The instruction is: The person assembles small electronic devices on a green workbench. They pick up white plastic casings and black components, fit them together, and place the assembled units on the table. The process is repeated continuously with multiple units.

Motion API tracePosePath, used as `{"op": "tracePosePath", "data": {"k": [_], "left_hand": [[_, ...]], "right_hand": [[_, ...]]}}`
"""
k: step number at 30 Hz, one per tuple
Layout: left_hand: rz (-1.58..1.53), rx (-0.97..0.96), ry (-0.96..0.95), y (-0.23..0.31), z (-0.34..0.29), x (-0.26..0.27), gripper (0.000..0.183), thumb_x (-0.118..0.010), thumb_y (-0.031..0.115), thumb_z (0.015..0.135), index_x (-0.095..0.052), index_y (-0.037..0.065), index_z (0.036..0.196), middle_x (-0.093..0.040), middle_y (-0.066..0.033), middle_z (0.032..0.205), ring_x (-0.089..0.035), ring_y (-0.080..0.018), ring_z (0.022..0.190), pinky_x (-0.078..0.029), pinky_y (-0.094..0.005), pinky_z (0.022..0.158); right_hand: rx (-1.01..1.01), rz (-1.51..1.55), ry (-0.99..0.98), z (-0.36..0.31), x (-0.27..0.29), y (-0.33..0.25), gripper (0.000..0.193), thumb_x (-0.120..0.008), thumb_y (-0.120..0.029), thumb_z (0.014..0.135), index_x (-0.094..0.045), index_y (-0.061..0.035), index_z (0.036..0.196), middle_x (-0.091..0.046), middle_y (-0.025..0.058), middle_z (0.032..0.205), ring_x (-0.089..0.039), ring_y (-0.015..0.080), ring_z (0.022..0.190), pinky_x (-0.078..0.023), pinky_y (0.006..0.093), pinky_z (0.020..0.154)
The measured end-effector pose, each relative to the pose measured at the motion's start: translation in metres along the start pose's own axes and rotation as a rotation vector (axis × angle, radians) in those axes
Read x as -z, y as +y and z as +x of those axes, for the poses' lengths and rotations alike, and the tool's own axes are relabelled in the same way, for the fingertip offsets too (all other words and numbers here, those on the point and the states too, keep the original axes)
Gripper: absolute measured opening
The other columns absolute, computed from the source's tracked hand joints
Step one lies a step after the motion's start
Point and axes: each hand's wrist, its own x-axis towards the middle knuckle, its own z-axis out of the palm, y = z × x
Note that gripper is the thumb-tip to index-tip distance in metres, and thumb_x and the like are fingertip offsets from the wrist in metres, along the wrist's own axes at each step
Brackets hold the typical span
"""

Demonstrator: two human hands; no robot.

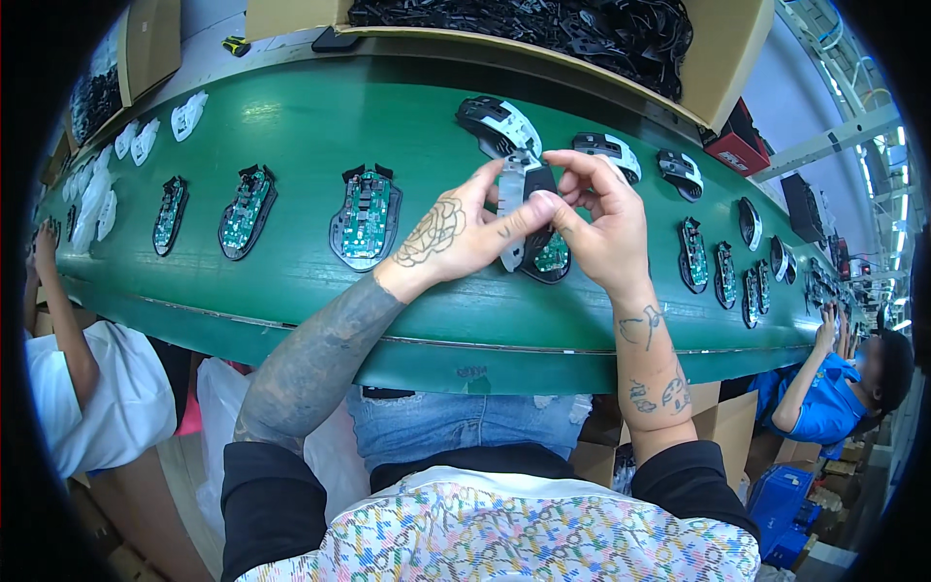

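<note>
- Left hand [456, 233] and right hand [611, 228] both clamped one shell [537, 182] over the green worktop [504, 308].
- One board [553, 258] showed beneath.
- I counted three boards [365, 218] nearby left, four boards [692, 254] right.

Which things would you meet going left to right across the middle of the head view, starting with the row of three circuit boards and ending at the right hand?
First circuit board → second circuit board → third circuit board → left hand → dark plastic cover → right hand.
</note>
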Motion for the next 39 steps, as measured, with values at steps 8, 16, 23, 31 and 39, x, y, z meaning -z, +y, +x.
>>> {"op": "tracePosePath", "data": {"k": [8, 16, 23, 31, 39], "left_hand": [[-0.686, 0.111, 0.029, 0.009, 0.001, 0.002, 0.074, -0.075, 0.016, 0.075, -0.032, -0.001, 0.132, -0.057, -0.0122, 0.112, -0.058, -0.0191, 0.103, -0.049, -0.0337, 0.088], [-0.597, -0.110, 0.172, 0.012, 0.003, 0.017, 0.053, -0.078, 0.006, 0.071, -0.045, 0.001, 0.112, -0.062, -0.0109, 0.104, -0.061, -0.0184, 0.098, -0.049, -0.0333, 0.090], [-0.547, -0.110, 0.173, 0.015, 0.003, 0.022, 0.049, -0.075, 0.025, 0.080, -0.048, 0.004, 0.115, -0.062, -0.0062, 0.104, -0.059, -0.0147, 0.098, -0.045, -0.0313, 0.092], [-0.575, -0.215, 0.205, 0.026, 0.020, 0.066, 0.045, -0.049, 0.045, 0.094, -0.059, 0.004, 0.108, -0.065, -0.0063, 0.103, -0.060, -0.0138, 0.096, -0.045, -0.0286, 0.086], [0.287, 0.043, 0.909, -0.005, 0.040, 0.238, 0.083, -0.057, 0.062, 0.083, -0.045, -0.005, 0.130, -0.047, -0.0205, 0.134, -0.045, -0.0285, 0.124, -0.035, -0.0386, 0.103]], "right_hand": [[-0.129, 0.286, 0.022, -0.003, -0.011, 0.010, 0.042, -0.068, -0.008, 0.084, -0.052, 0.0015, 0.122, -0.058, 0.0037, 0.093, -0.056, 0.0099, 0.082, -0.049, 0.0230, 0.074], [-0.328, 0.556, -0.138, -0.006, -0.015, -0.002, 0.046, -0.066, -0.009, 0.087, -0.048, 0.0090, 0.125, -0.060, 0.0155, 0.114, -0.061, 0.0176, 0.101, -0.049, 0.0289, 0.090], [-0.443, 0.630, -0.071, 0.001, -0.016, 0.001, 0.043, -0.069, -0.009, 0.084, -0.053, 0.0083, 0.120, -0.063, 0.0143, 0.109, -0.061, 0.0157, 0.098, -0.049, 0.0274, 0.089], [-0.271, 0.547, -0.025, 0.031, -0.048, -0.014, 0.045, -0.071, -0.014, 0.083, -0.054, 0.0091, 0.118, -0.063, 0.0150, 0.111, -0.062, 0.0154, 0.098, -0.050, 0.0278, 0.087], [0.175, -0.401, 0.145, 0.117, -0.047, 0.025, 0.043, -0.064, -0.032, 0.083, -0.063, 0.0010, 0.110, -0.058, 0.0232, 0.117, -0.055, 0.0372, 0.111, -0.043, 0.0406, 0.097]]}}
